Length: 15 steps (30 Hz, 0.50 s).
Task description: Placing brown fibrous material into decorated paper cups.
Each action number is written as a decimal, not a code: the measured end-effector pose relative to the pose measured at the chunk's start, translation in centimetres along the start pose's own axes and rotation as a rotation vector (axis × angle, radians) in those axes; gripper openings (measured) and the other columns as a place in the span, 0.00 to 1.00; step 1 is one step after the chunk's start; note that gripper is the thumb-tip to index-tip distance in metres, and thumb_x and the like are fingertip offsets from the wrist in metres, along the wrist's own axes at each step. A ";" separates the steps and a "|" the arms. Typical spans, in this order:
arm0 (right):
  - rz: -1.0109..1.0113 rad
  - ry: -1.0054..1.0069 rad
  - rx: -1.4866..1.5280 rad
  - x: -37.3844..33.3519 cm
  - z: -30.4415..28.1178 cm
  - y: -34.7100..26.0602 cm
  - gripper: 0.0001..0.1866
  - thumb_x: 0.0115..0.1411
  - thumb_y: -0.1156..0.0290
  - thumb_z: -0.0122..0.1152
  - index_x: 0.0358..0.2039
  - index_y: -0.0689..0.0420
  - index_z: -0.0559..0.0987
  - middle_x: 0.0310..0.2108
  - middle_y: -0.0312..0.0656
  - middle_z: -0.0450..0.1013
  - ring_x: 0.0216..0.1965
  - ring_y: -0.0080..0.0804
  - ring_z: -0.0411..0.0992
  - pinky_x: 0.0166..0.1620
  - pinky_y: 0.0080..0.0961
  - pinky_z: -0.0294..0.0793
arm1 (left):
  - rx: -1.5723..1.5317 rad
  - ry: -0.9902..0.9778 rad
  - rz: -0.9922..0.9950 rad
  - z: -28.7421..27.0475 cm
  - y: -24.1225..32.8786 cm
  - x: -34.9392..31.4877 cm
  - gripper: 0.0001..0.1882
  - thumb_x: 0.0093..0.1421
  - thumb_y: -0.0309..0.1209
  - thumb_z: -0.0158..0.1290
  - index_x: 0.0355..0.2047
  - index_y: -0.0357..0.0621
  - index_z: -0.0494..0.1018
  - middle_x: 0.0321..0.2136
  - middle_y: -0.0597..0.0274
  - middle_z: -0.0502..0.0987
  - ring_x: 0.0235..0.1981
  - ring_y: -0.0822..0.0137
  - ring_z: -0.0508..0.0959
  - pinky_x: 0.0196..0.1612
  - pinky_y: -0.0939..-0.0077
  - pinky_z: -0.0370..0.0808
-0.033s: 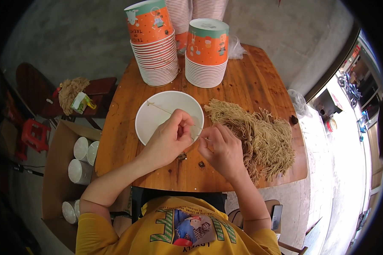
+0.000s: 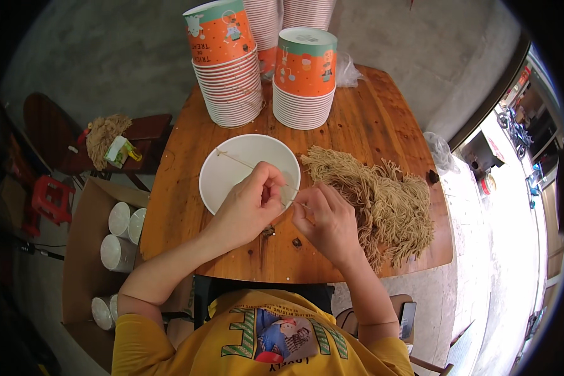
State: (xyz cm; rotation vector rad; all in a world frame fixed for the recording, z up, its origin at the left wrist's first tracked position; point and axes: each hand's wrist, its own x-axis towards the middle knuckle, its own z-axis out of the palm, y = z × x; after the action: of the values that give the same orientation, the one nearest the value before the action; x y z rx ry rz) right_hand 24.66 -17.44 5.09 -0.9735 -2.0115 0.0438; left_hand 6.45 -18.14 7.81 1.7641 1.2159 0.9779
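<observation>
Off to the left on my feed I've got a red plastic stool (image 2: 51,199), and above it a dark red bench (image 2: 151,130) with a green and yellow packet (image 2: 120,150) on it. Grey wall (image 2: 388,37) fills most of the top. At mid-right I can see a crumpled clear plastic bag (image 2: 442,150), just past the table edge. Upper right is super bright, but I can make out a parked motorbike (image 2: 515,133). Lower right, there's what looks like a phone (image 2: 408,317).
</observation>
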 end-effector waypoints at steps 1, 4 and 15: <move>-0.008 -0.005 0.004 -0.1 0.1 0.2 0.10 0.48 0.79 0.64 0.27 0.56 0.71 0.23 0.37 0.68 0.23 0.36 0.70 0.26 0.30 0.71 | 0.001 0.000 0.000 0.0 0.0 0.0 0.11 0.59 0.19 0.50 0.41 0.40 0.62 0.29 0.60 0.71 0.29 0.70 0.73 0.33 0.74 0.73; -0.009 -0.022 0.028 -0.6 0.2 0.4 0.10 0.48 0.79 0.65 0.28 0.56 0.72 0.25 0.37 0.69 0.24 0.36 0.71 0.27 0.30 0.72 | 0.050 0.037 0.023 0.2 -0.4 -0.1 0.10 0.59 0.19 0.49 0.40 0.40 0.62 0.30 0.57 0.71 0.30 0.65 0.75 0.34 0.71 0.74; -0.173 -0.172 0.016 1.3 -1.8 1.7 0.10 0.52 0.75 0.62 0.35 0.57 0.76 0.31 0.39 0.68 0.34 0.35 0.73 0.32 0.31 0.76 | 0.592 -0.056 0.343 -1.4 -0.5 -2.6 0.12 0.58 0.35 0.58 0.34 0.42 0.69 0.29 0.58 0.73 0.32 0.57 0.75 0.34 0.65 0.73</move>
State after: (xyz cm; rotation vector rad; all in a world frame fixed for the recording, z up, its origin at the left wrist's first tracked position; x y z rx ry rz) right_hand 26.63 -16.02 6.48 -0.8051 -2.2427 0.0507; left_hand 4.40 -20.32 7.51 2.5103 1.2748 0.7889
